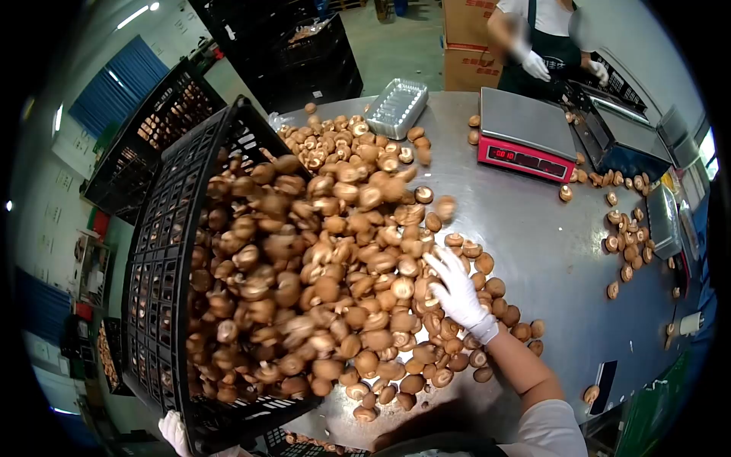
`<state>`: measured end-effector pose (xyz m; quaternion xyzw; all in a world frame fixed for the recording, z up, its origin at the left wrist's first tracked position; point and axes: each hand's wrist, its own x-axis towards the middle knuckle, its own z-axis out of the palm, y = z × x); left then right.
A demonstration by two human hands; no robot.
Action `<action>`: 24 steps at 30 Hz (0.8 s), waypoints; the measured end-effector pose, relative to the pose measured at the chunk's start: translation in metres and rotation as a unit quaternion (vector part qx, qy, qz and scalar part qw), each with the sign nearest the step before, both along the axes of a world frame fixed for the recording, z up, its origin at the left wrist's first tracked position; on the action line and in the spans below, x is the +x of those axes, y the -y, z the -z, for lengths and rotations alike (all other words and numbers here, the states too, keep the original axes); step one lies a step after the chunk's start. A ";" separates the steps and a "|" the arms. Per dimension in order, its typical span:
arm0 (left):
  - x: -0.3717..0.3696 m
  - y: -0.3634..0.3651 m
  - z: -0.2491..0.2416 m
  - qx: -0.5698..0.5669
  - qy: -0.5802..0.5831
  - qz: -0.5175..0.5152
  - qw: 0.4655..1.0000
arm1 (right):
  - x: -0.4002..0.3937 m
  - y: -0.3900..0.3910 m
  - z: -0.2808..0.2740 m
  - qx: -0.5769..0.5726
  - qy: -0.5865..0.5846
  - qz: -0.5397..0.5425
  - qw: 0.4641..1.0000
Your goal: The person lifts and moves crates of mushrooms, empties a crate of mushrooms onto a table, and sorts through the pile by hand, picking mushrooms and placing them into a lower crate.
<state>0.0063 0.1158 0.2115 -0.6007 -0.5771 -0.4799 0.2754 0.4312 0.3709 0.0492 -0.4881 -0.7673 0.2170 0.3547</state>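
Observation:
A black plastic crate (156, 263) is tipped on its side at the left, its open mouth facing right. Brown shiitake mushrooms (327, 286) pour from it into a wide heap, many blurred by motion. My left hand (173, 432), in a white glove, grips the crate's lower near corner; part of it is hidden behind the crate. On the right side of the heap lies my right hand (458, 295), also gloved, fingers stretched out and touching the mushrooms without holding any.
The heap spreads over a steel table (533, 251). Behind it stand a clear plastic tray (397, 107) and a red scale (525, 137). Loose mushrooms (628, 236) lie at the right near another clear tray (664, 221). A gloved co-worker (550, 57) stands across the table. More crates (316, 61) are stacked behind.

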 end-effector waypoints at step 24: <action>0.194 -0.001 0.213 -0.134 0.523 -0.199 0.818 | 0.000 0.115 0.003 0.052 0.146 -0.037 0.987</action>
